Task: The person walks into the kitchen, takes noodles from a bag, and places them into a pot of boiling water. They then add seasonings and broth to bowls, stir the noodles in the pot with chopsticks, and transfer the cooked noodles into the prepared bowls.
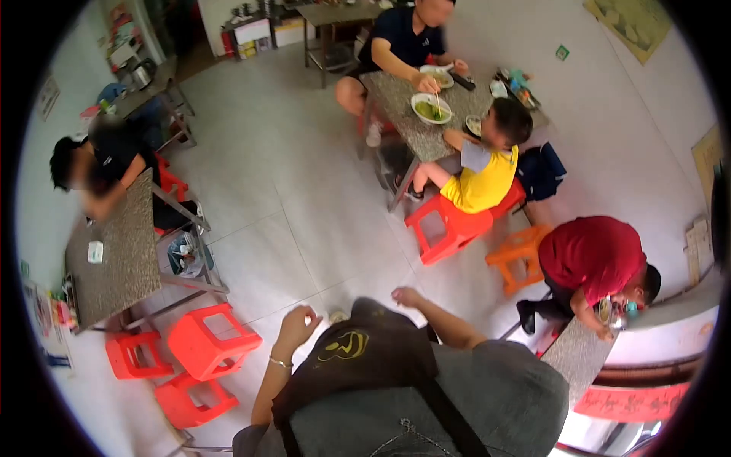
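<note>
My left hand [298,327] is raised beside the dark apron [358,349], its fingers curled in and nothing visible in them. A bracelet [281,362] circles that wrist. On the other side of the apron, my right hand [407,296] is held up with its fingers folded and no object showing. Neither hand touches a table. The apron has a yellow print and covers a grey shirt [487,396].
Red stools [213,341] stand at the lower left by a speckled table [126,251], where a person leans. People eat at another table [411,126] at the upper right. An orange stool [519,257] stands near a person in red [590,255] bending over a counter [576,356].
</note>
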`<state>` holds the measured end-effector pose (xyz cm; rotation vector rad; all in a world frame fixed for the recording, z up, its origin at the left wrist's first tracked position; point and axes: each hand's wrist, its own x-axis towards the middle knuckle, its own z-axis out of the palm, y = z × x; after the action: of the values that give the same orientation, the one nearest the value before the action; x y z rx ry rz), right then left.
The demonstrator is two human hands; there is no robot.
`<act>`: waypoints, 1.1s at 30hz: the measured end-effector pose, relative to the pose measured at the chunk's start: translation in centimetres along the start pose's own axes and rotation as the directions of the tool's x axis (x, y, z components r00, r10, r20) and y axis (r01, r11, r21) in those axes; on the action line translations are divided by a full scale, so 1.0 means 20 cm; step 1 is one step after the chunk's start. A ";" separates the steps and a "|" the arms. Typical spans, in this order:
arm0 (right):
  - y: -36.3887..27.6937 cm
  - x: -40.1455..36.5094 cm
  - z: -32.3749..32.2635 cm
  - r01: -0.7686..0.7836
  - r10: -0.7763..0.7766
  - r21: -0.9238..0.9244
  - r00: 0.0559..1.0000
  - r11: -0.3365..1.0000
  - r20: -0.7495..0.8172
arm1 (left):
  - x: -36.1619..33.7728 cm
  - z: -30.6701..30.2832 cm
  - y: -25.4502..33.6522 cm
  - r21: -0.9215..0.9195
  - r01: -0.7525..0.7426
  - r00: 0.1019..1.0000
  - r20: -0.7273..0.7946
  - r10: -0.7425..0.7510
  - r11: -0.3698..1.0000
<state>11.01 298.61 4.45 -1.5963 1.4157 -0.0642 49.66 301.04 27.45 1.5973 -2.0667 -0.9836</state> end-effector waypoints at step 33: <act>-2.62 4.69 -1.77 0.090 -0.023 -0.265 0.969 0.960 0.245 | 3.59 -2.81 -2.31 -0.180 0.241 0.937 -0.211 -0.277 0.954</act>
<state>58.87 196.05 8.73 -1.8039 1.2282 0.2957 96.47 210.18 24.36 1.8390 -1.6148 -0.9579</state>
